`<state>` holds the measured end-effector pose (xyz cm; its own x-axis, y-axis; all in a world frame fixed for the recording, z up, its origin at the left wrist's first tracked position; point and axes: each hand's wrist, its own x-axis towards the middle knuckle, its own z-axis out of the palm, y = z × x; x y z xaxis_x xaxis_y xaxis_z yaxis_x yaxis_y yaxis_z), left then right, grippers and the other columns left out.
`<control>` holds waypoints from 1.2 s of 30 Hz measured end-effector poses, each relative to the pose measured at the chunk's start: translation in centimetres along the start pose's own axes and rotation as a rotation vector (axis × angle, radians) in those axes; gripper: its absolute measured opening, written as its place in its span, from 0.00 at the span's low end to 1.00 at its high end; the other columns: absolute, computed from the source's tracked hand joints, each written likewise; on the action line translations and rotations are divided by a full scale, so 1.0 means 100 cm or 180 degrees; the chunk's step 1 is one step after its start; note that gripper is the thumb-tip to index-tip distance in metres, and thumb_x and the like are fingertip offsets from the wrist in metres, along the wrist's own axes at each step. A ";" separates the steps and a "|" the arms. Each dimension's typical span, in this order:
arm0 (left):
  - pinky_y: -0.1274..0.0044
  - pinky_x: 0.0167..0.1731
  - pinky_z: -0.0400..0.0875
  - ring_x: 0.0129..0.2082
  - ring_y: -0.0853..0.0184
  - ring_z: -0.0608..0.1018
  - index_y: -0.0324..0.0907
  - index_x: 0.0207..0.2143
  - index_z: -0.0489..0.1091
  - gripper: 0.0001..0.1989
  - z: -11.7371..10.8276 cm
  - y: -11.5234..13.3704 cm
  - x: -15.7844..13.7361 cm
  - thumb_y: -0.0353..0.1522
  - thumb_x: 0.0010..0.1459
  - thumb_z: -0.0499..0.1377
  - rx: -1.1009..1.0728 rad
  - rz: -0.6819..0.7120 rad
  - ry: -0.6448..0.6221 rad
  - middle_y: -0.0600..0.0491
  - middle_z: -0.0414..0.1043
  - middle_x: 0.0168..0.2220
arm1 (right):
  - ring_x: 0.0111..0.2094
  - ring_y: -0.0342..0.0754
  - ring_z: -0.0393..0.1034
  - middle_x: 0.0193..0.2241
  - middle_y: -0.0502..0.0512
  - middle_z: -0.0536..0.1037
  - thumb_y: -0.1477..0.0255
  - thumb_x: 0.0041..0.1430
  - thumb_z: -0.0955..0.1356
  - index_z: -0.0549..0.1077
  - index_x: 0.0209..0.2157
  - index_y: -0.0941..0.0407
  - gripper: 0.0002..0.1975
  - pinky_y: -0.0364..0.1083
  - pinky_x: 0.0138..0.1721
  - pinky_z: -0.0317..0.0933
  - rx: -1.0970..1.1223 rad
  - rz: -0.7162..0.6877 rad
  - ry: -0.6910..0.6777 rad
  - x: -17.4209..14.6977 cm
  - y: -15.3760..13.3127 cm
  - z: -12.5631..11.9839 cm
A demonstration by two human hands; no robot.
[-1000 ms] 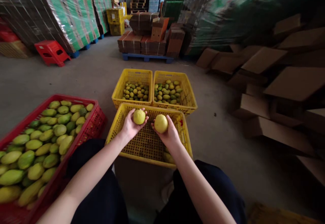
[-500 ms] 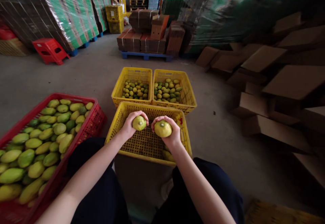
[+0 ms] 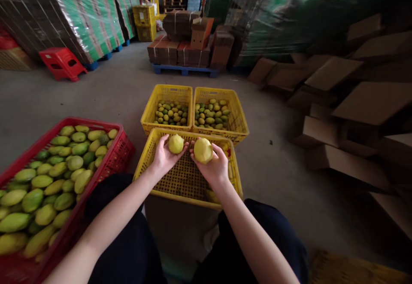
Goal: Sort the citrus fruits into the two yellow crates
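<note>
My left hand [image 3: 163, 158] cradles a yellow-green lemon [image 3: 176, 144], fingers curved around its sides. A slightly larger yellow lemon [image 3: 202, 151] rests in my right hand [image 3: 216, 168], held between thumb and fingers. Both hands are above a yellow plastic crate [image 3: 180, 181] with a perforated floor. Inside that crate, partly hidden by my right wrist, lies some yellow-green fruit [image 3: 211, 196] at the near right corner.
Left of my legs a red crate [image 3: 124, 146] is heaped with green and yellow lemons. Two yellow crates [image 3: 146, 114] [image 3: 240, 116] with lemons stand ahead. Flattened cardboard boxes [image 3: 347, 168] lie at right. A red stool [image 3: 62, 62] and a loaded blue pallet [image 3: 185, 70] are farther back.
Both lemons have been turned in my hands, so their stem ends no longer face me. My fingers have loosened and spread a little; the hands stay over the crate.
</note>
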<state>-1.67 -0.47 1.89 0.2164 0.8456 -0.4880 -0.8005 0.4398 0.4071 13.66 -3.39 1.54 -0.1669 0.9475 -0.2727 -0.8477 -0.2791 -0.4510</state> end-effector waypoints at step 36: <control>0.78 0.24 0.75 0.24 0.68 0.78 0.38 0.32 0.72 0.17 -0.003 0.005 -0.001 0.37 0.65 0.47 0.0451 -0.0140 -0.0453 0.50 0.75 0.26 | 0.21 0.48 0.72 0.22 0.58 0.78 0.55 0.64 0.56 0.75 0.30 0.60 0.27 0.44 0.18 0.65 -0.0263 0.0453 -0.0006 0.003 -0.002 -0.007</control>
<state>-2.29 -0.44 1.99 0.3342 0.8545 -0.3977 -0.7041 0.5068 0.4974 14.07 -3.13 0.97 -0.2834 0.8978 -0.3373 -0.7712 -0.4224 -0.4763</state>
